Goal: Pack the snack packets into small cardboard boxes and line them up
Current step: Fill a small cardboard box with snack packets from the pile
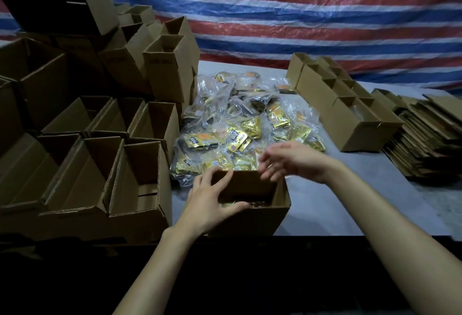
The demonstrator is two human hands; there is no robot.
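While left hand point(212, 197) gripped the open box point(252, 222), right hand point(292, 162) hovered above, spread and empty. Many packets point(240, 124) lay heaped behind it, unpacked.

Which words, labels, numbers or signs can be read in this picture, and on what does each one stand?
Snack packets: dark print on gold and orange, too blurred to read.
Upright cardboard box: faint dark stamp near its rim, too blurred to read.
Small open box nearest the camera: no print visible.
No text can be quoted.
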